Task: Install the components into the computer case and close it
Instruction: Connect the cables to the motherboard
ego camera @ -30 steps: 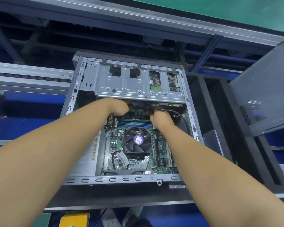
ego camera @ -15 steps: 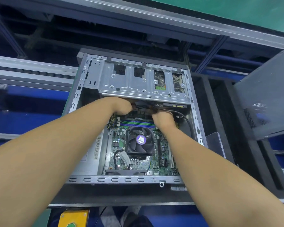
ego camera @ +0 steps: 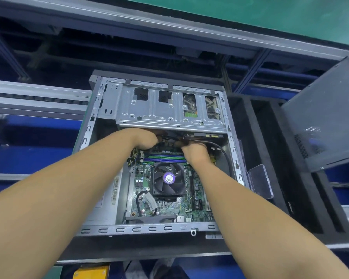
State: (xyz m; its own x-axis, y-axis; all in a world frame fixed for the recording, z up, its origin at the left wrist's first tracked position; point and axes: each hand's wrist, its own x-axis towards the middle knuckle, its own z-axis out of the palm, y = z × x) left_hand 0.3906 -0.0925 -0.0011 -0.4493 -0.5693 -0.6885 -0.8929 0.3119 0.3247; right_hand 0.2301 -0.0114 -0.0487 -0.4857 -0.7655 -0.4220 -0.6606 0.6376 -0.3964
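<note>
The open computer case [ego camera: 149, 228] lies on its side with the motherboard [ego camera: 167, 210] and the black CPU fan [ego camera: 168, 179] showing. A silver drive cage [ego camera: 165, 111] spans its far end. My left hand [ego camera: 144, 138] reaches under the cage's near edge, its fingers curled round dark cables [ego camera: 164, 137]. My right hand [ego camera: 194, 151] sits just right of it, below a black drive [ego camera: 204, 135]; its fingers are hidden in shadow. A black cable [ego camera: 223, 152] loops from the drive down the case's right side.
The dark side panel [ego camera: 322, 121] leans at the right over a black foam tray [ego camera: 270, 137]. A clear plastic piece [ego camera: 260, 181] stands beside the case's right wall. Metal conveyor rails [ego camera: 38, 97] run at the left. A yellow object [ego camera: 91, 273] lies below the case.
Both hands stay at the same spot under the drive cage. Only the view has shifted slightly.
</note>
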